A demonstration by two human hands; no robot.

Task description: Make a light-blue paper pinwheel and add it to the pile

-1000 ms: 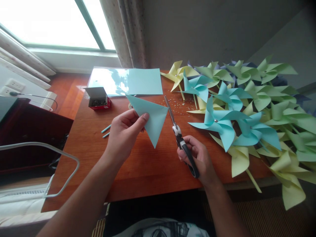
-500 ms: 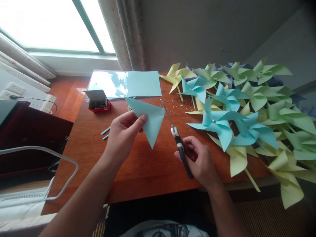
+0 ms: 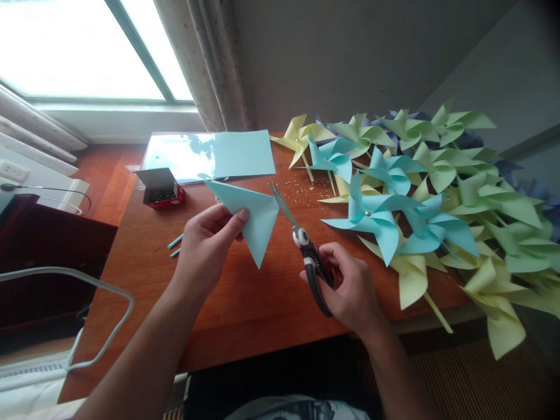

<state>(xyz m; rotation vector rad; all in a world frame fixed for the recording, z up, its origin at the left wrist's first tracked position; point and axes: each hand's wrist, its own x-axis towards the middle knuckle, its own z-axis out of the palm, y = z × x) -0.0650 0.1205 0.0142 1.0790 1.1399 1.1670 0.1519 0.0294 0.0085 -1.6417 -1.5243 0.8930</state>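
My left hand (image 3: 205, 245) pinches a light blue paper folded into a triangle (image 3: 251, 216), held above the wooden table (image 3: 245, 303) with one point down. My right hand (image 3: 350, 286) grips the black handles of a pair of scissors (image 3: 301, 245). The blades point up and to the left, and their tips lie right by the triangle's right corner. The blades look slightly apart.
A heap of blue, yellow and green paper pinwheels (image 3: 420, 198) covers the table's right side. Flat blue sheets (image 3: 210, 154) lie at the back, beside a small open box of pins (image 3: 160, 188). Two blue sticks (image 3: 175, 245) and scattered tiny bits (image 3: 306, 189) lie on the wood. A white cable (image 3: 87, 280) loops at left.
The scissors have moved left toward the triangle, their tips now at its right corner. The view has shifted slightly. My left hand keeps the same hold.
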